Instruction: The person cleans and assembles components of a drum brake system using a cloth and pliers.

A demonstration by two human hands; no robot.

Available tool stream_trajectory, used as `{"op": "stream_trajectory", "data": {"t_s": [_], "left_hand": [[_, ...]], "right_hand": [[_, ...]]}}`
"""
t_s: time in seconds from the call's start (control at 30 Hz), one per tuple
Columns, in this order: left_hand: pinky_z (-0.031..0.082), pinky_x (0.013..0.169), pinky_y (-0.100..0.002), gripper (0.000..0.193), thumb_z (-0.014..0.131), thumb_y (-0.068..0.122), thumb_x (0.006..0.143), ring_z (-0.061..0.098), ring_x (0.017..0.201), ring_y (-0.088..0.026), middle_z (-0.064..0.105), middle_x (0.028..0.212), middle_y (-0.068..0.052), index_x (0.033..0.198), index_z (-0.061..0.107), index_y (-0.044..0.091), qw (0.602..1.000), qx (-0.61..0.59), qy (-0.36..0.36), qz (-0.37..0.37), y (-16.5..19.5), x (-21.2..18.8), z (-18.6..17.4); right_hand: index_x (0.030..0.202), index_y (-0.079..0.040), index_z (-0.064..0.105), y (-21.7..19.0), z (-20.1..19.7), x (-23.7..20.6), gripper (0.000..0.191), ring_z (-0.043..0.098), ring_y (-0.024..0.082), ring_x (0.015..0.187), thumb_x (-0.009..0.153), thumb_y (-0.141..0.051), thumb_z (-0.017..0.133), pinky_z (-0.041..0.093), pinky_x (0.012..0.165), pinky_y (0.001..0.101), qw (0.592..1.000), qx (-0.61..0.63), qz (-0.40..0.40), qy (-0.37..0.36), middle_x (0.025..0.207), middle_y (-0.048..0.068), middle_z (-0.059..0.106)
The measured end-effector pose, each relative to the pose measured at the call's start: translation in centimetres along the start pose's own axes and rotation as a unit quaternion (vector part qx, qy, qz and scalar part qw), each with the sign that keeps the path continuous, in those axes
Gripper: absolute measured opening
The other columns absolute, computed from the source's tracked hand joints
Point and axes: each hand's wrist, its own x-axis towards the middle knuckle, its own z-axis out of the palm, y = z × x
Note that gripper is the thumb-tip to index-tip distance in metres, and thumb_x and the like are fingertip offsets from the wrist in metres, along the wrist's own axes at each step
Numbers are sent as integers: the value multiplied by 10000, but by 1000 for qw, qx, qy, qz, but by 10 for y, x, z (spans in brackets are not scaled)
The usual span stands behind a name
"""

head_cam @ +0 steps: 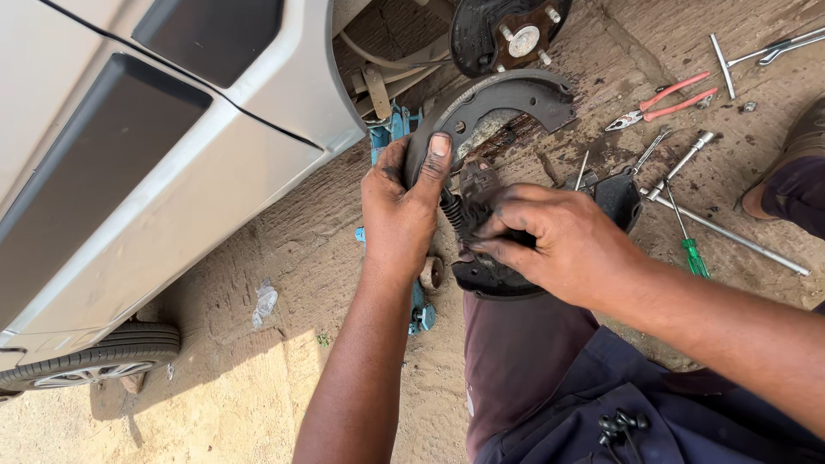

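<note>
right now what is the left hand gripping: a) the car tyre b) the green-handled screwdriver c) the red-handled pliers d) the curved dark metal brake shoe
d, the left hand is wrapped round the curved dark metal brake shoe, thumb on its face; the red-handled pliers and green-handled screwdriver lie on the ground.

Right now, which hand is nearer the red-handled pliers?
Right. The right hand works on the brake shoes, below-left of the red-handled pliers; the left hand grips the shoes farther left.
</note>
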Motion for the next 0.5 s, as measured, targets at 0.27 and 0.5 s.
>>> {"op": "stream_trajectory", "data": {"t_s": [0.27,0.5], "left_hand": [[595,750,-305,521,698,417,931,697,801,-147,720,929,-88,1138,673,-60,997,-58,-24,-41,2,6,-5],[569,764,-267,525,699,430,990,655,838,-108,727,918,-61,1165,715,-65,997,68,-29,31,3,6,1]], "right_hand": [[1098,-154,765,6,-6,-27,248,731,203,892,929,-334,755,608,775,335,987,-70,-121,77,1114,58,691],[1254,76,685,30,52,-75,497,612,298,876,813,-152,692,553,813,436,942,-258,-214,-3,979,152,545]]}}
